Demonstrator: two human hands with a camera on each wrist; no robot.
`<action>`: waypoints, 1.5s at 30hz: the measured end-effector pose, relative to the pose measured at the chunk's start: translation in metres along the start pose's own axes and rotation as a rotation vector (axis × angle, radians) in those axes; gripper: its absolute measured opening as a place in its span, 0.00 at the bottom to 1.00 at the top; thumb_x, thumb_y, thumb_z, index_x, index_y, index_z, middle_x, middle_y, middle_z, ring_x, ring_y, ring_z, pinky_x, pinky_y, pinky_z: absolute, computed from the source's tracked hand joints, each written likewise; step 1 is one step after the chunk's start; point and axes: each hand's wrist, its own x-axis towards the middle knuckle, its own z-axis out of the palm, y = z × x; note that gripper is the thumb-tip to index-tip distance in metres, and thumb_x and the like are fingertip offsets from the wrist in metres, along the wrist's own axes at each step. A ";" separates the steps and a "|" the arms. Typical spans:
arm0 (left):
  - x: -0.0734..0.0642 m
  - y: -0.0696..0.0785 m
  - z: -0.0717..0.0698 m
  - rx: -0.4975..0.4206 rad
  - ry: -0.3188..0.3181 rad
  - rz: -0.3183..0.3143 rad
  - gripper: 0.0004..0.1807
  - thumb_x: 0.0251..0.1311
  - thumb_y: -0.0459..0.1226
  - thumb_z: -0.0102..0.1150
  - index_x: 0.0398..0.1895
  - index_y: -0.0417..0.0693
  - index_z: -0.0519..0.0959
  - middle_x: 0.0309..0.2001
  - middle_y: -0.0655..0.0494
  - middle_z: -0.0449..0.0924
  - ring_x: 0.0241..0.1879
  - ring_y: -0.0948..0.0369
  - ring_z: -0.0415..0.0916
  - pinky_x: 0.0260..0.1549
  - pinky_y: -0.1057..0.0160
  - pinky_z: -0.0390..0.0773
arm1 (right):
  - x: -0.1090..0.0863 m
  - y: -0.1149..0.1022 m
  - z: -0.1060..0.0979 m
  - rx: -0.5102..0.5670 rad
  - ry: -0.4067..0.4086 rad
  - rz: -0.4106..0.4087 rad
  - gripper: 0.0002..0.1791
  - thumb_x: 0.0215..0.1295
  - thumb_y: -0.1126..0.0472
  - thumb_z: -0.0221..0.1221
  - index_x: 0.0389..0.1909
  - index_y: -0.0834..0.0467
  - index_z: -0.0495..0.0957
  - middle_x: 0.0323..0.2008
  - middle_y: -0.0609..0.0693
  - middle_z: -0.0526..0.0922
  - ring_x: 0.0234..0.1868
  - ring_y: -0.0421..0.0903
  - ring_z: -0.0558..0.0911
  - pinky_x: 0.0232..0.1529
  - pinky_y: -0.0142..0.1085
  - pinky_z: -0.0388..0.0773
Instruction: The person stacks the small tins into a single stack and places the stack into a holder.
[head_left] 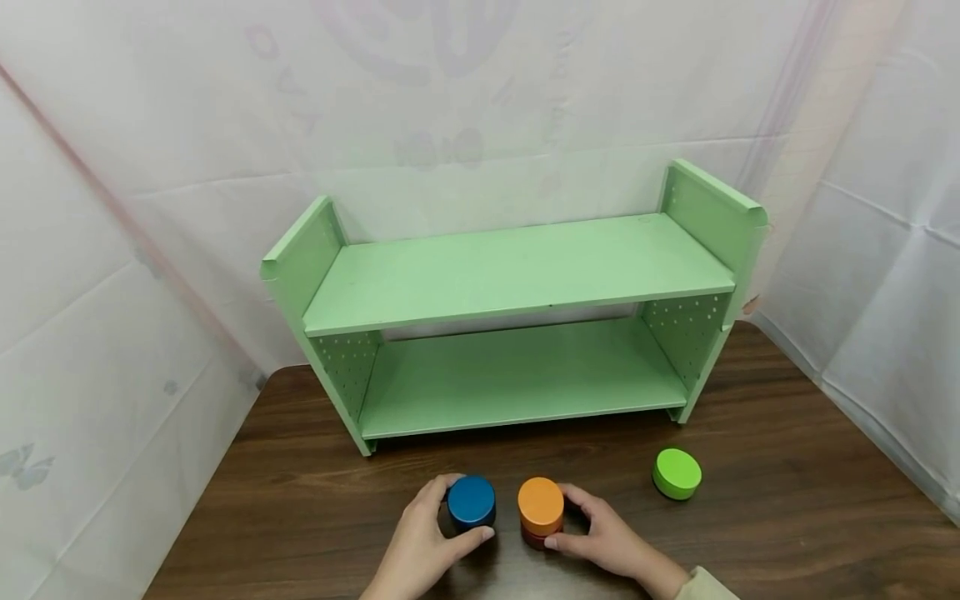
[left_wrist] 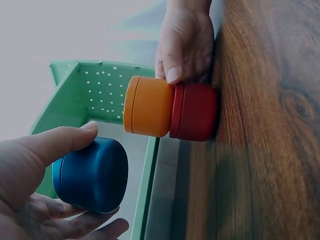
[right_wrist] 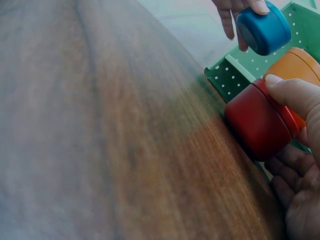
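Note:
My left hand [head_left: 420, 537] grips a small round blue tin [head_left: 471, 500] with a lid, thumb on one side and fingers on the other. In the left wrist view the blue tin [left_wrist: 92, 175] is held up off the table. Beside it an orange tin [head_left: 541, 504] sits stacked on a red tin [left_wrist: 196, 111], whose base is at the tabletop. My right hand [head_left: 603, 537] is around this stack from the right. Its thumb presses the red tin [right_wrist: 260, 122] by the lid, close to the seam with the orange one; its other fingers are partly hidden.
A light green two-tier shelf [head_left: 517, 271] stands at the back of the brown wooden table [head_left: 300, 500]. A lime green round tin or lid [head_left: 677, 473] lies at the right, before the shelf. White sheeting [head_left: 150, 150] hangs behind and at both sides.

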 end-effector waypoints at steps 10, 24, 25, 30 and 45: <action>0.000 0.005 0.002 0.012 0.006 0.013 0.35 0.47 0.48 0.72 0.56 0.41 0.72 0.50 0.46 0.76 0.49 0.49 0.75 0.42 0.48 0.77 | 0.000 0.000 0.000 0.011 -0.001 0.019 0.33 0.60 0.51 0.64 0.63 0.61 0.67 0.60 0.58 0.74 0.59 0.36 0.71 0.56 0.29 0.69; 0.001 0.011 0.003 0.010 0.017 0.041 0.34 0.47 0.49 0.72 0.56 0.43 0.72 0.51 0.48 0.75 0.50 0.49 0.75 0.45 0.46 0.76 | -0.001 0.001 0.001 -0.007 0.024 0.025 0.33 0.59 0.49 0.64 0.62 0.60 0.68 0.59 0.56 0.75 0.59 0.37 0.72 0.57 0.30 0.69; 0.001 0.011 0.003 0.003 0.014 0.039 0.34 0.47 0.49 0.72 0.56 0.43 0.72 0.51 0.48 0.75 0.50 0.49 0.74 0.45 0.45 0.76 | -0.001 0.001 0.001 -0.009 0.024 0.024 0.33 0.59 0.49 0.64 0.62 0.60 0.68 0.59 0.55 0.75 0.58 0.37 0.72 0.57 0.31 0.69; 0.001 0.014 0.005 -0.019 0.002 0.034 0.34 0.48 0.48 0.72 0.56 0.43 0.72 0.51 0.47 0.75 0.51 0.48 0.74 0.46 0.44 0.75 | -0.001 0.001 0.000 -0.029 0.021 0.025 0.33 0.59 0.48 0.64 0.62 0.59 0.69 0.59 0.55 0.75 0.58 0.39 0.72 0.57 0.32 0.70; 0.001 0.016 0.011 -0.018 -0.002 0.046 0.33 0.47 0.48 0.72 0.55 0.44 0.72 0.50 0.49 0.76 0.51 0.49 0.74 0.46 0.44 0.75 | 0.001 -0.002 0.000 -0.036 0.015 0.010 0.33 0.59 0.49 0.64 0.62 0.60 0.68 0.59 0.56 0.75 0.60 0.43 0.73 0.58 0.32 0.69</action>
